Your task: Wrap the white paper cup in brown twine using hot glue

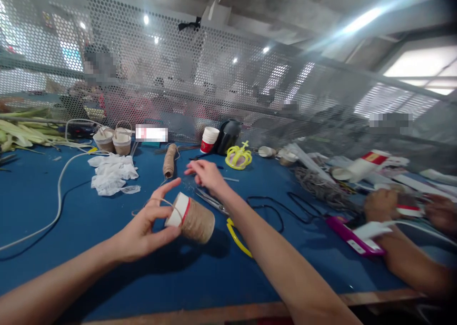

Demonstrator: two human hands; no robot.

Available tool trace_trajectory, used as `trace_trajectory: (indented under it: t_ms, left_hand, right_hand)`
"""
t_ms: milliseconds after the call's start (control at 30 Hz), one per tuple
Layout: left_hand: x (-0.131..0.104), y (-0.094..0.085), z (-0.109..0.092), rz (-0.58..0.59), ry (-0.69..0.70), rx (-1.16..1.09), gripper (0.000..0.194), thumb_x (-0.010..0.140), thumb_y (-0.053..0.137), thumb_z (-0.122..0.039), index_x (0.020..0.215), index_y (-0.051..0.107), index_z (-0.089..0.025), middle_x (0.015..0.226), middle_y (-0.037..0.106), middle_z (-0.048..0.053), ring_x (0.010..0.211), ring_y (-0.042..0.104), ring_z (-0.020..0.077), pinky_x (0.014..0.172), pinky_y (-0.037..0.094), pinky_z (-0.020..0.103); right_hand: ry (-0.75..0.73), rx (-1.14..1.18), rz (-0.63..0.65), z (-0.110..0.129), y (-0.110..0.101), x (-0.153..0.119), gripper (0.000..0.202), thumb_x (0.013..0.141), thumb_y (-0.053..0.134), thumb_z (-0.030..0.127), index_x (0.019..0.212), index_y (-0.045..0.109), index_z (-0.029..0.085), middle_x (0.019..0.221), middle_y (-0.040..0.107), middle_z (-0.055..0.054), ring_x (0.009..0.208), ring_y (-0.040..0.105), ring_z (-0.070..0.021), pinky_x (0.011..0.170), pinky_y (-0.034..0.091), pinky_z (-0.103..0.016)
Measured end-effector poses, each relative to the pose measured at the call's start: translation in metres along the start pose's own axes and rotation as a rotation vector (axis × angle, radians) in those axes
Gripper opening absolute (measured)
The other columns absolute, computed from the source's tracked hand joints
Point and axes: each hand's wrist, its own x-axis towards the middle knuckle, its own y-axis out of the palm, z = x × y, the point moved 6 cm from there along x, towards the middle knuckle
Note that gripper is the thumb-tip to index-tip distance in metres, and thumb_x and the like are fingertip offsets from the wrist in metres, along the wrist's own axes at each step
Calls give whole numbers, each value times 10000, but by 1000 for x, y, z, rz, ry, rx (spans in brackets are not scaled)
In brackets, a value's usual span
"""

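Observation:
My left hand grips a paper cup lying tilted on its side, thumb and fingers at its white rim end. Brown twine is wound around most of the cup's wall, with a red band showing beside the white part. A loose strand of twine loops over my left fingers. My right hand reaches past the cup, fingers apart and stretched leftward, with nothing visible in them. Beyond the hands stands a twine spool. Scissors with yellow handles lie under my right forearm, partly hidden.
Crumpled white cloth, two twine-wrapped cups and a white cable are at left. A yellow crown-shaped piece and a red-white cup stand behind. At right, a co-worker's hands are near a purple glue gun.

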Motion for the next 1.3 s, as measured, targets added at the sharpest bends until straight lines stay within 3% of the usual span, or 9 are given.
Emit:
trace_trajectory:
  t_ms: [67,133,333,467,567,733,933,1133,1300]
  left_hand:
    - [1,-2,4,-44,18,64,156,810,521,-282,813,626,-166,1434,229,82,1331,126,288,1058,189,445]
    - [1,-2,9,-74,-2,107,154,811,516,-274,805,620,-161,1436,216,91,1324,150,288,1048,219,442]
    - [2,-4,23,-61,-83,157,176,807,516,-302,799,614,-157,1440,197,105,1325,166,280,1034,268,434]
    - [3,-6,29,-63,-108,162,184,797,526,-312,803,614,-151,1408,269,134,1323,180,279,1023,288,436]
    - [3,-7,33,-60,-111,178,183,792,531,-314,789,615,-151,1397,300,136,1317,198,285,1022,287,444]
    - [4,-3,36,-18,-121,173,176,786,538,-308,810,618,-154,1409,302,123,1305,234,285,1040,253,456]
    - [5,-3,41,21,-179,150,162,782,538,-291,822,620,-157,1361,389,121,1302,250,275,1050,236,467]
    - [6,-3,40,21,-184,141,191,783,544,-311,860,629,-158,1338,418,117,1307,246,273,1054,235,447]
    - [7,-3,37,47,-191,145,201,788,535,-304,884,626,-154,1360,391,122,1305,251,266,1066,202,449]
  right_hand:
    - [97,-134,-123,-26,-34,4,330,907,338,331,1073,533,123,1109,560,-141,809,576,-147,682,473,-286]
    - [189,-250,-137,-50,-52,4,295,856,483,307,1103,518,150,1113,541,-86,920,559,-181,769,475,-372]
    - [285,-331,-78,-79,-46,4,271,853,490,297,1083,535,160,1105,548,-80,921,560,-180,776,475,-369]
    - [209,-193,-135,-65,-47,-8,274,805,530,183,1063,499,96,845,636,-93,703,610,-154,672,494,-297]
    - [101,-58,-144,-45,-53,-33,310,791,530,182,1088,450,142,839,649,-53,673,615,-112,654,496,-234]
    - [-64,335,47,-18,-39,-74,208,729,600,329,745,568,124,638,635,-34,542,585,-103,552,483,-222]
    - [-74,150,137,-9,-25,-100,236,741,567,371,741,573,134,444,517,38,380,458,-74,382,382,-186]
    - [-71,-92,111,-4,-29,-113,276,743,532,370,549,500,175,411,506,32,377,479,-91,411,408,-204]
    - [-135,-135,120,3,-27,-116,210,764,513,318,604,551,187,400,505,45,383,500,-102,442,428,-204]
